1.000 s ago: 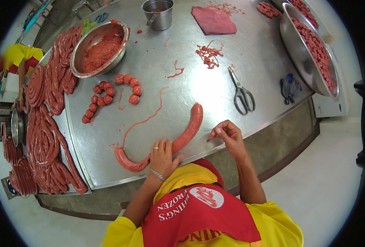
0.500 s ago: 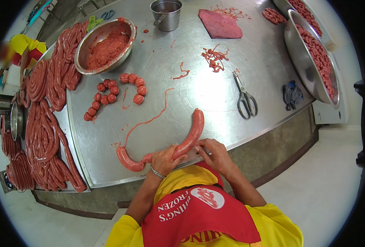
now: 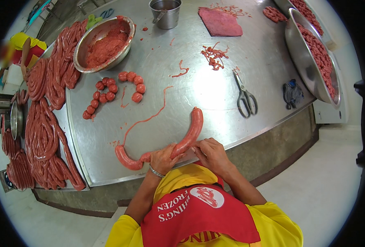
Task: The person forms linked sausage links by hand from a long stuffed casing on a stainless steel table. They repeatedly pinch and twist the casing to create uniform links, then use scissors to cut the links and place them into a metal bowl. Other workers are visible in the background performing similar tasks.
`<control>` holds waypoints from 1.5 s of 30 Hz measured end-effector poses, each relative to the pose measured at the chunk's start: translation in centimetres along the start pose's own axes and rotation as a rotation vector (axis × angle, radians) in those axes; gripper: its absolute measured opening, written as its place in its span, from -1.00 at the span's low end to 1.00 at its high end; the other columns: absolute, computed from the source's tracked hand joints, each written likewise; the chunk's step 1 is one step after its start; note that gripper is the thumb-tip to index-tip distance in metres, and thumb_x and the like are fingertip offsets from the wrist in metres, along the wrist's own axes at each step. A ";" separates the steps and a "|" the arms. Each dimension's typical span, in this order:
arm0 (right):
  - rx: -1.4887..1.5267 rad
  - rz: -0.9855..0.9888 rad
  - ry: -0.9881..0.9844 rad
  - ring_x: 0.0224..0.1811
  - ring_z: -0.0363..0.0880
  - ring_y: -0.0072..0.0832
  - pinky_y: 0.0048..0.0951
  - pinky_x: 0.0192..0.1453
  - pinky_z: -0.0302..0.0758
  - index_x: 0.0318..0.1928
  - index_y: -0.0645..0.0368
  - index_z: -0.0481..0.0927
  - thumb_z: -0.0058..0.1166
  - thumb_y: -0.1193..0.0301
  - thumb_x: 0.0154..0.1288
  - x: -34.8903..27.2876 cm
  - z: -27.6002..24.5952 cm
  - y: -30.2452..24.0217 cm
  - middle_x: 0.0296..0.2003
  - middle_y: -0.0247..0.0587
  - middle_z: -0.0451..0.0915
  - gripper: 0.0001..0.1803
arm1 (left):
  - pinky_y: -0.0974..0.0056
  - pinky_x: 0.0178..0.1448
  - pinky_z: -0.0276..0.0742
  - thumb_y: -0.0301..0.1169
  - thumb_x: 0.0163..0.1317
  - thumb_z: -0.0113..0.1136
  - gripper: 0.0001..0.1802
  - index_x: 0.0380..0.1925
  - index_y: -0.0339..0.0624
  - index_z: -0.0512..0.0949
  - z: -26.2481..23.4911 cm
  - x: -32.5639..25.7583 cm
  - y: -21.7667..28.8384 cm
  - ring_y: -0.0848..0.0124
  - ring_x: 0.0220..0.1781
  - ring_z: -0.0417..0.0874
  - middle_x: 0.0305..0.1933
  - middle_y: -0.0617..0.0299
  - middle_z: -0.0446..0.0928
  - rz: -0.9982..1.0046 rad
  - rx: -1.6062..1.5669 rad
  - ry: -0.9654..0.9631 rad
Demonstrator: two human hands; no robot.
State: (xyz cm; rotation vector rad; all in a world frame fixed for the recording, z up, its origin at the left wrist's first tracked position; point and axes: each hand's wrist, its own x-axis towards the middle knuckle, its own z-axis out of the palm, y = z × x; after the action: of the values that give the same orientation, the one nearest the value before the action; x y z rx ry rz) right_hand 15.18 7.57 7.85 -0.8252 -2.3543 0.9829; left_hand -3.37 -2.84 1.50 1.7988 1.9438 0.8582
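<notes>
A long pink-red sausage (image 3: 190, 138) lies curved near the table's front edge. My left hand (image 3: 162, 159) is closed around its middle, where the casing looks pinched, and a shorter bent section (image 3: 127, 159) sticks out on the left. Close beside the sausage's right flank, my right hand (image 3: 212, 154) has its fingertips pressed together; whatever they pinch is too small to make out. From the short section's end, a thin reddish strand of casing (image 3: 150, 118) trails away over the metal. Black-handled scissors (image 3: 244, 96) rest partly open to the right.
Small round linked sausages (image 3: 104, 94) lie left of centre, below a bowl of minced meat (image 3: 80, 61). Coiled sausages (image 3: 42, 136) cover the left table. A metal bucket (image 3: 166, 16), pink cloth (image 3: 219, 22), casing scraps (image 3: 215, 57), dark crumpled bundle (image 3: 291, 94) and large meat-filled bowl (image 3: 292, 53) surround the workspace.
My right fingertips have moved slightly left, closer against the sausage. My left hand keeps its hold. At the far left, another person's arm has shifted.
</notes>
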 end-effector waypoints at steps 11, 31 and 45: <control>0.028 0.055 -0.055 -0.35 0.57 -0.06 -0.13 -0.22 0.48 -0.21 0.17 0.52 0.14 0.44 0.26 -0.3 0.7 1.0 -0.39 -0.08 0.59 -0.87 | 0.18 -0.42 0.55 0.05 0.04 0.39 -0.44 -0.21 -0.22 0.62 -0.1 0.0 0.1 0.15 -0.48 0.68 -0.41 0.09 0.65 0.006 0.037 0.018; 0.311 0.321 0.245 -0.48 0.47 -0.63 -0.54 -0.31 0.43 -0.24 0.32 0.61 0.14 0.38 0.35 13.7 -6.9 18.8 -0.50 -0.33 0.57 -0.79 | 0.08 -0.33 0.60 0.07 0.06 0.35 -0.41 -0.15 -0.23 0.59 -0.3 0.5 0.6 0.07 -0.40 0.69 -0.37 0.01 0.65 -0.057 0.073 -0.063; 0.162 0.074 -0.030 -0.24 0.60 -0.41 -0.34 -0.09 0.52 -0.04 0.16 0.63 0.16 0.11 0.26 16.2 -0.6 11.9 -0.30 -0.23 0.65 -0.59 | 0.10 -0.36 0.57 0.02 0.09 0.33 -0.48 -0.17 -0.21 0.59 0.6 -0.4 -0.6 0.08 -0.42 0.67 -0.35 0.05 0.65 -0.065 0.080 -0.006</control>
State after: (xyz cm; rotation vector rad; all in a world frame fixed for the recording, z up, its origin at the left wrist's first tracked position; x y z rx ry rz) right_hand 8.09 25.46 2.20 -0.8447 -2.2472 1.2070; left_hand -3.42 -3.11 0.66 1.7692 2.0481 0.7637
